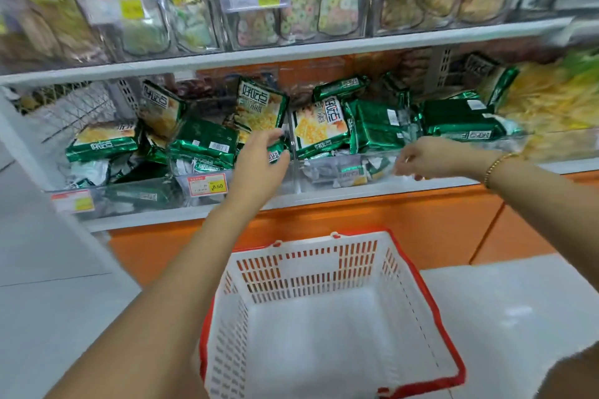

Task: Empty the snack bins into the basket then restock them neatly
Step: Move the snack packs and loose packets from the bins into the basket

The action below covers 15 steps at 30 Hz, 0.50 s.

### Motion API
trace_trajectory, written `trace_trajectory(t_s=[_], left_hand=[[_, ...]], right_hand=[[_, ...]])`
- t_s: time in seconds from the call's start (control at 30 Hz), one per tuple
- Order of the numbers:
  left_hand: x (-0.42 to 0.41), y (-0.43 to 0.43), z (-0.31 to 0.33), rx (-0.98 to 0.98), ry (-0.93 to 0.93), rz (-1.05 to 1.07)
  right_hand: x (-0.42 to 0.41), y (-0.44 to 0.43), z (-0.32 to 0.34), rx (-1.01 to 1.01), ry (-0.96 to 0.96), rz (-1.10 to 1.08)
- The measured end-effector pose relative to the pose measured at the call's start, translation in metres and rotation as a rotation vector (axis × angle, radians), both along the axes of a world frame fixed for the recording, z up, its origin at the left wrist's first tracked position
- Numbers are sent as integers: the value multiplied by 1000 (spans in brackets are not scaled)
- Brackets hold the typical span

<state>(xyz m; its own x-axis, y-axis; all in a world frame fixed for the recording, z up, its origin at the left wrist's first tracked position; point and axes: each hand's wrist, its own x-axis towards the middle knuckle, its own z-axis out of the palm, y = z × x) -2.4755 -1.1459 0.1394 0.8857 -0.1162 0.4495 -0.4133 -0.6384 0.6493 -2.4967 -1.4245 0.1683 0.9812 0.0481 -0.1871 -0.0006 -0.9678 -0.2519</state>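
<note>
We count well over a dozen green foil snack packets [376, 126] jumbled in three clear plastic bins [324, 173] on the white lower shelf [356, 195], most lying flat with long sides across it, three standing on end. Our left hand [259, 160] reaches over the middle bin with fingers spread, while our blurred right hand [419, 159] hangs at the next bin's front; we cannot tell whether it pinches anything. One white slatted plastic basket with a red rim [308, 269] sits on the pale shop floor [518, 301], long axis towards the orange shelf base [389, 220].
</note>
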Motion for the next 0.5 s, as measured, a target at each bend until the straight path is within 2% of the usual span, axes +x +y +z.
trace_trajectory(t_s=[0.13,0.23,0.37,0.43,0.5], left_hand=[[29,-26,27,52,104,-102],[61,-39,30,113,197,-131],[100,-56,24,166,246,-122],[115,-65,22,222,285,-119],[130,-73,22,296,311,-104]], right_hand=[[23,1,24,-68,-177,-134],[50,19,22,24,-272,-222],[86,51,-5,187,-251,-293],[99,58,-18,166,-258,-313],[106,63,-30,56,-252,-336]])
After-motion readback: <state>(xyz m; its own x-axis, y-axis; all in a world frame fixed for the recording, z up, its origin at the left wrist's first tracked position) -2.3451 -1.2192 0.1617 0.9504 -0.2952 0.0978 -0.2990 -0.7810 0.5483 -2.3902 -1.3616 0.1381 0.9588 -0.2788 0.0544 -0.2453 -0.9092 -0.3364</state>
